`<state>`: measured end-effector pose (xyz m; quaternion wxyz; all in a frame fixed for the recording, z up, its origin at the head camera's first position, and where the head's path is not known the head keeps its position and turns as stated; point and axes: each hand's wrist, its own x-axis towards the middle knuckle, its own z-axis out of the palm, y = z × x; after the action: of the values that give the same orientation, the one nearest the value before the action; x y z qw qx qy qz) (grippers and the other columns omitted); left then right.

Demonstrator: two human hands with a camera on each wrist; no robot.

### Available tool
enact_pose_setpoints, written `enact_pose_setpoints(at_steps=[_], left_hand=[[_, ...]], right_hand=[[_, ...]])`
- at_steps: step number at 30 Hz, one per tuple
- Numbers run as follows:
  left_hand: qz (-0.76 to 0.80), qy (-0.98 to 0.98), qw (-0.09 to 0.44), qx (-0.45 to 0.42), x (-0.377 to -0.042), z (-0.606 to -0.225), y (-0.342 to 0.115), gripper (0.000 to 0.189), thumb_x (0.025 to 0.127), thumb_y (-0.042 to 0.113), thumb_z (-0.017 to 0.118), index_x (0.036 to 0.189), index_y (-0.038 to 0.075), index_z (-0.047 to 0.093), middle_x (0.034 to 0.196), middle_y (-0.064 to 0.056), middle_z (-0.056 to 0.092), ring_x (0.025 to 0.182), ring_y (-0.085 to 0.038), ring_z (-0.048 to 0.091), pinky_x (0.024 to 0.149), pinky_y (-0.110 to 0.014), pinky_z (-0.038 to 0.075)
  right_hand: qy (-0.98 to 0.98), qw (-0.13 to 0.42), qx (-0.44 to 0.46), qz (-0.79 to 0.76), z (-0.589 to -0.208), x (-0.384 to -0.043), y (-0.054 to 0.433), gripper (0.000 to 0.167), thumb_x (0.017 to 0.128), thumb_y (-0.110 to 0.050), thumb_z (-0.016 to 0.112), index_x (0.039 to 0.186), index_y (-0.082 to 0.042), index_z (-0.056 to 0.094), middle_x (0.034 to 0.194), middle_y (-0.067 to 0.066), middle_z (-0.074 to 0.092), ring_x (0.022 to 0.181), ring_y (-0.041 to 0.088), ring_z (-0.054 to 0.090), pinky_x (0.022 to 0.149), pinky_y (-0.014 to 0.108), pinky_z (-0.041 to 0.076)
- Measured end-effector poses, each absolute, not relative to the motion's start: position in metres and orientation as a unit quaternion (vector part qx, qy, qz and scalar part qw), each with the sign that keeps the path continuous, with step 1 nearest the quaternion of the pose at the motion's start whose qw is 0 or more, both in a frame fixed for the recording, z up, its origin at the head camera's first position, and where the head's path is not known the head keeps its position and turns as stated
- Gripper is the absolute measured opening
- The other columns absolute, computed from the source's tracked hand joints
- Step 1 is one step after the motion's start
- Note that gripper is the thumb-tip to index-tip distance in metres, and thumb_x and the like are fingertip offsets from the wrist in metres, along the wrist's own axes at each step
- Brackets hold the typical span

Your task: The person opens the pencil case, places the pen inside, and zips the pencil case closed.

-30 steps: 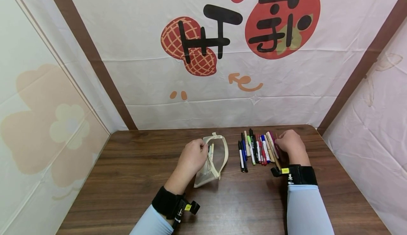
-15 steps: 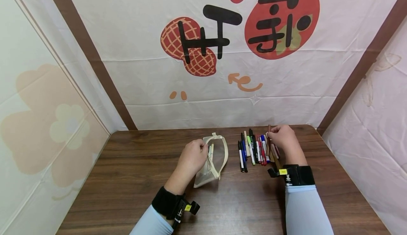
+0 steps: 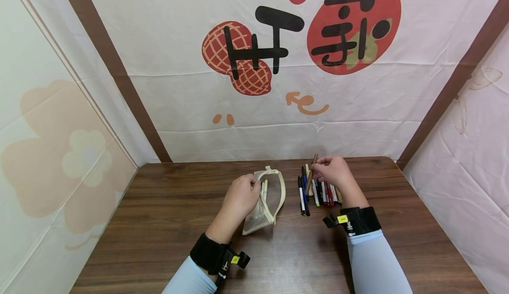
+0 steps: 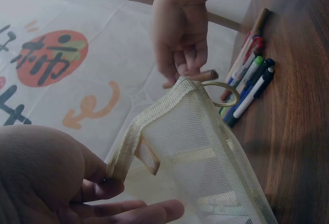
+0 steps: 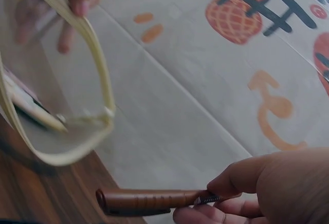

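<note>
My left hand (image 3: 241, 195) pinches the rim of a cream mesh pouch (image 3: 254, 224), whose mouth gapes toward the right. Inside the pouch lie a few pens, seen dimly through the opening in the right wrist view. My right hand (image 3: 333, 172) holds a brown capped marker (image 5: 149, 199) between thumb and fingers, its cap end pointing at the pouch. That marker is raised over a row of pens and markers (image 3: 323, 196) on the table, and the hand covers part of the row. In the left wrist view the pouch (image 4: 180, 131) partly hides the marker.
The brown wood-grain table (image 3: 179, 223) runs back to a printed white cloth wall (image 3: 183, 99). Cloth panels also stand at the left and right. Black straps with small cameras sit on both wrists.
My right hand has picked the brown marker from the right end of the row and carried it left above the other pens. The left hand and pouch stay in place.
</note>
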<state>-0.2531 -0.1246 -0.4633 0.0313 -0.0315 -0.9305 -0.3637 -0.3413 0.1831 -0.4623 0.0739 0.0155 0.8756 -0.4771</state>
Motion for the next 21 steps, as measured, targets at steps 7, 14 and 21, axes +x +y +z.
enact_pose_setpoints(at_steps=[7, 14, 21], left_hand=[[-0.363, -0.931, 0.031, -0.031, -0.253, -0.463, -0.124, 0.028, 0.115, 0.02, 0.056, 0.106, 0.006, 0.078, 0.101, -0.01, 0.075, 0.079, -0.021, 0.063, 0.072, -0.037, 0.052], [-0.369, -0.929, 0.025, -0.03, -0.252, -0.463, -0.124, 0.028, 0.116, 0.02, 0.055, 0.106, 0.005, 0.077, 0.099, -0.009, 0.073, 0.076, -0.021, 0.061, 0.069, -0.036, 0.05], [-0.367, -0.929, 0.023, -0.029, -0.254, -0.465, -0.124, 0.027, 0.116, 0.02, 0.056, 0.106, 0.006, 0.077, 0.097, -0.009, 0.072, 0.075, -0.021, 0.061, 0.068, -0.036, 0.049]], right_hand=[[0.822, 0.1, -0.013, -0.56, -0.471, -0.339, 0.149, 0.028, 0.109, -0.018, 0.072, 0.125, 0.004, 0.074, 0.109, 0.018, 0.085, 0.087, 0.027, 0.086, 0.085, 0.044, 0.071], [0.785, 0.144, -0.019, -0.603, -0.481, -0.334, 0.122, 0.018, 0.106, -0.014, 0.075, 0.116, 0.001, 0.073, 0.097, 0.011, 0.086, 0.077, 0.018, 0.083, 0.087, 0.05, 0.071], [0.773, 0.18, -0.047, -0.607, -0.49, -0.329, 0.102, 0.016, 0.105, -0.012, 0.075, 0.113, 0.002, 0.074, 0.093, 0.012, 0.086, 0.074, 0.018, 0.083, 0.077, 0.042, 0.071]])
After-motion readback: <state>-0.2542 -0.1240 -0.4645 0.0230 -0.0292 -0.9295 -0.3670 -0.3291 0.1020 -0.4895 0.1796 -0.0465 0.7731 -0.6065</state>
